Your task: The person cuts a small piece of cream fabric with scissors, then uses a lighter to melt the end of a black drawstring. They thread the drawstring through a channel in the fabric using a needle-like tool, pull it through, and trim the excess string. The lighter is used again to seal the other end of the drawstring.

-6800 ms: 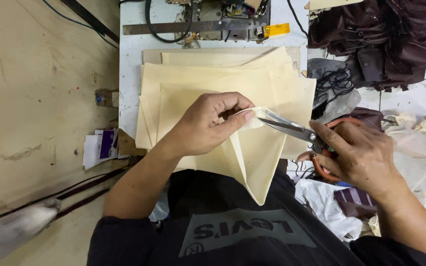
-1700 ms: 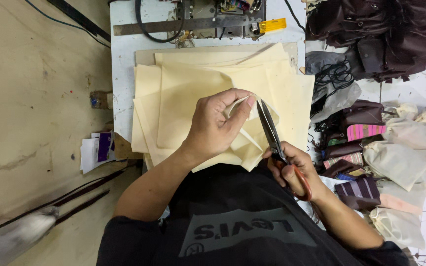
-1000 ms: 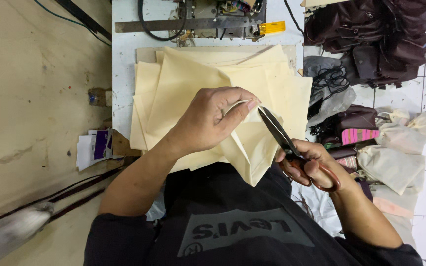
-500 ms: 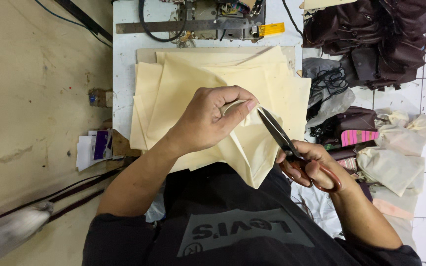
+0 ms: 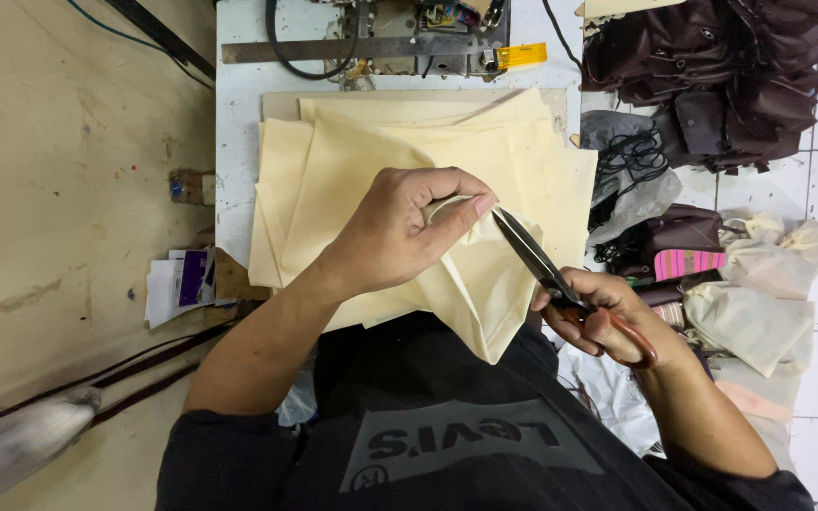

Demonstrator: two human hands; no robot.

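Left hand (image 5: 395, 237) pinched a folded edge of the cream fabric piece (image 5: 485, 303), lifted off the stack (image 5: 333, 161) on the white table (image 5: 234, 123). Right hand (image 5: 608, 312) closed through the scissors (image 5: 537, 260) handles; blades nearly shut, long axis up-left, tips just beside the left fingertips (image 5: 480, 203). Fabric lay between both hands, nearer the left.

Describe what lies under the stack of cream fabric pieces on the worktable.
The cream fabric pieces lie on a tan board atop the white table. The surface directly beneath them is covered.

cream fabric (image 5: 352, 180), scissors (image 5: 560, 284) — orange-handled
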